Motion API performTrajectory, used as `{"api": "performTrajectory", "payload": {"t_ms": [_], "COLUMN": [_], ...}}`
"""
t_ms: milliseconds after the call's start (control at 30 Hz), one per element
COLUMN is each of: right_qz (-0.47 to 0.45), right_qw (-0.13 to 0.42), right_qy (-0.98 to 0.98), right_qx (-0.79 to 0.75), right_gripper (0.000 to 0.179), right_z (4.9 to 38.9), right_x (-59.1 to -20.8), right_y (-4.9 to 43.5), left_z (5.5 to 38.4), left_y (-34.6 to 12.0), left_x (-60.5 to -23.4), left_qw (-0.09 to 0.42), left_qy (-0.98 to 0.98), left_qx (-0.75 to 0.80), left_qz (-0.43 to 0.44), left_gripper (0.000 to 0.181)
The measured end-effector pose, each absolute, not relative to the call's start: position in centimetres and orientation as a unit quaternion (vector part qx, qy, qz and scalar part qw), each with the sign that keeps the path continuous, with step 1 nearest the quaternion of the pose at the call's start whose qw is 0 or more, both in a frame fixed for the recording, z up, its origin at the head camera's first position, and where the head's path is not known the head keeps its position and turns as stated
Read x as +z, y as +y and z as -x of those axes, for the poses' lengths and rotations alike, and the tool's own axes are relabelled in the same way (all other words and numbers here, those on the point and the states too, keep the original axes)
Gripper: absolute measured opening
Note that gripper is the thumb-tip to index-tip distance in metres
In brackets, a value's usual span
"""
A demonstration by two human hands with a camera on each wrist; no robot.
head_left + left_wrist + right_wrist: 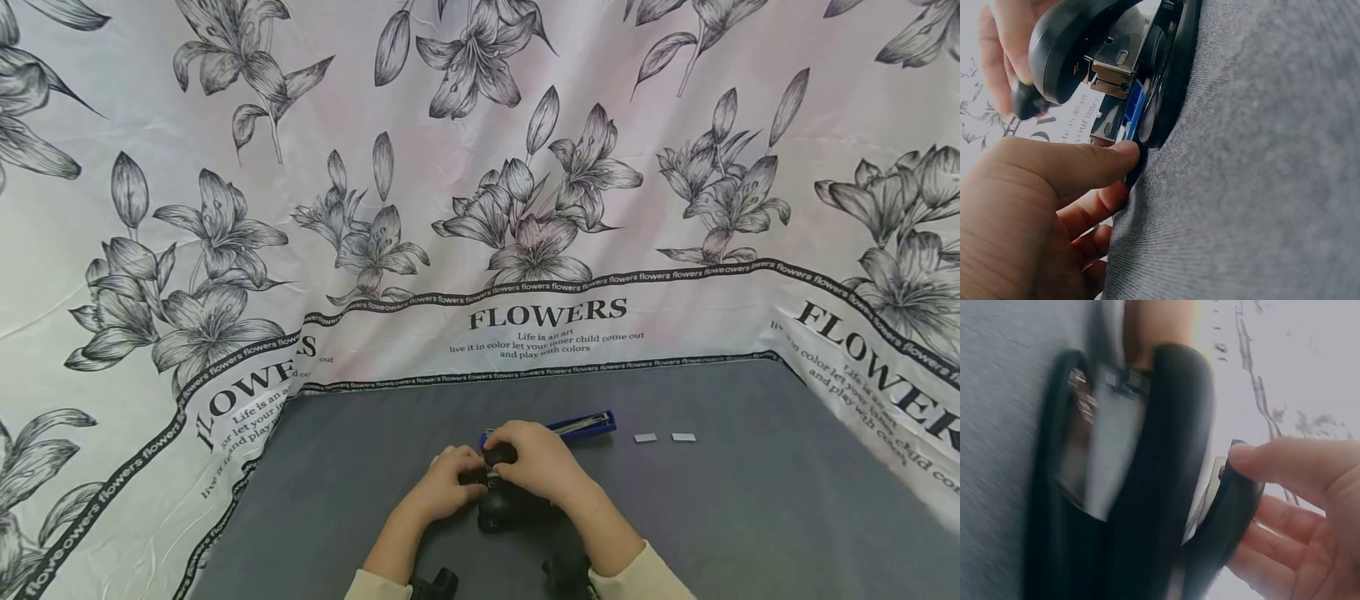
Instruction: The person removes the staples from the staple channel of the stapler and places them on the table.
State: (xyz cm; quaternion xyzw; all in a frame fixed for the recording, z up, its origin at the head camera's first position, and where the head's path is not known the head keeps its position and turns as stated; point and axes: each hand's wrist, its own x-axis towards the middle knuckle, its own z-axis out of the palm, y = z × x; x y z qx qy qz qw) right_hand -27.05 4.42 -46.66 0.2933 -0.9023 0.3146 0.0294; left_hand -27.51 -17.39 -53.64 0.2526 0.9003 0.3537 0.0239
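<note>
Left hand [446,487]: your thumb and finger pinch the stapler [495,512] front.
Right hand [536,458]: your bent fingers grip its black lever [1232,512].
Blue piece [588,426]: behind, on the tabletop [720,508].

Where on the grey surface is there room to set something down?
Bare grey surface lies left of the left hand, out to the flowered cloth, and right of the rightmost white strip. It is crowded beside that hand: right hand, black stapler, long blue object.

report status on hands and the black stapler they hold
Right hand pinching top of held black stapler; left hand gripping lower part. Nearer black stapler may crowd them. Blue stapler just beyond.
</note>
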Motion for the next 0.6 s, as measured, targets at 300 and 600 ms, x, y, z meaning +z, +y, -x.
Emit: {"api": "performTrajectory", "payload": {"t_ms": [300,600], "right_qz": [-0.284,-0.256], "right_qw": [-0.014,-0.024], "right_qy": [-0.873,-0.876], "right_qx": [0.395,0.408], "right_gripper": [0.033,0.035], "right_z": [27.0,26.7], "right_x": [-44.4,-42.4], "right_y": [7.2,10.1], "left_z": [27.5,27.4], "left_y": [-17.3,-17.2], "left_x": [-53.7,-53.6], "left_qw": [0.018,0.014], "left_qy": [0.905,0.908], "left_qx": [0.339,0.336], "left_qz": [-0.255,-0.25], "left_gripper": [0.032,0.03]}}
